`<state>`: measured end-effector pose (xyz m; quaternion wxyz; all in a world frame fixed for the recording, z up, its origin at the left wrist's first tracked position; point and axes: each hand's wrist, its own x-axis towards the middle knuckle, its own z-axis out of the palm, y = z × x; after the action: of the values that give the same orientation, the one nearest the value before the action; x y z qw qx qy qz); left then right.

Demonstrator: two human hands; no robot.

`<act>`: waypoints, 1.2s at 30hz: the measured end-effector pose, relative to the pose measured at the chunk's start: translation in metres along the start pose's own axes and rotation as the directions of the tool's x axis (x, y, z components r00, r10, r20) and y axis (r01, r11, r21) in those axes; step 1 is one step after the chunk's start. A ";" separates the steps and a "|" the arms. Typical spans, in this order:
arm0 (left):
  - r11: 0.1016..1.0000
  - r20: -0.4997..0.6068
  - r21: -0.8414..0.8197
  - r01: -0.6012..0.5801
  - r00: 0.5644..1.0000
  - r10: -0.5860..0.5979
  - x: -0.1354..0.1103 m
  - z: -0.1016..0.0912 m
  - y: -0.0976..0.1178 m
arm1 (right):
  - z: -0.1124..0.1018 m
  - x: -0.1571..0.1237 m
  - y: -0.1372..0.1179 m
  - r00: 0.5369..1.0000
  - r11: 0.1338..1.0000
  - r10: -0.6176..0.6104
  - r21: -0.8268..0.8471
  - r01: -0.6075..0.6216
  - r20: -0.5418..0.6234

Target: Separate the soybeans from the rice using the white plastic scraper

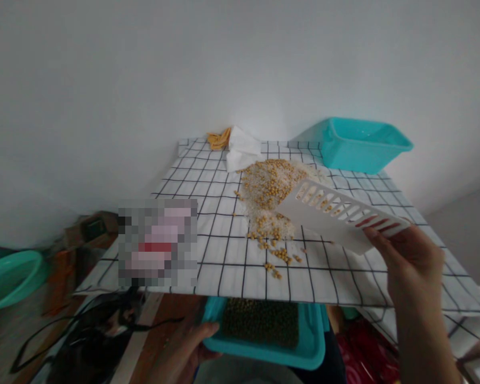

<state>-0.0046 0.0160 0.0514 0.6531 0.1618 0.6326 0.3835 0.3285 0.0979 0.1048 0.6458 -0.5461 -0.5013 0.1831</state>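
Sieve (336, 218) in right hand (414, 261) — over beans (270, 197)

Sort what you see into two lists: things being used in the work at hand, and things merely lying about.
In use:
right hand holding white slotted scoop
pile of beans and rice on checked tablecloth
left hand gripping teal tray of beans below the table edge

Lying about:
teal tub
white cloth
yellow cloth
green basin
black cables
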 end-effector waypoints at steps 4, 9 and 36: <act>0.999 0.047 -0.030 -0.021 0.999 0.023 0.006 -0.003 -0.010 | -0.003 -0.001 0.002 0.997 0.999 0.041 -0.033 -0.038 0.067; 0.994 0.091 -0.062 -0.087 0.992 0.093 0.011 -0.002 -0.022 | -0.011 -0.009 0.009 0.993 0.997 0.066 -0.052 -0.062 0.097; 0.994 0.078 -0.051 -0.097 0.992 0.101 0.016 0.006 -0.030 | -0.024 -0.025 -0.008 0.958 0.993 0.063 -0.115 -0.031 0.278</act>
<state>0.0088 0.0091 0.0203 0.6618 0.1927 0.5879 0.4235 0.3356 0.0629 0.1035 0.5324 -0.5609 -0.5842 0.2463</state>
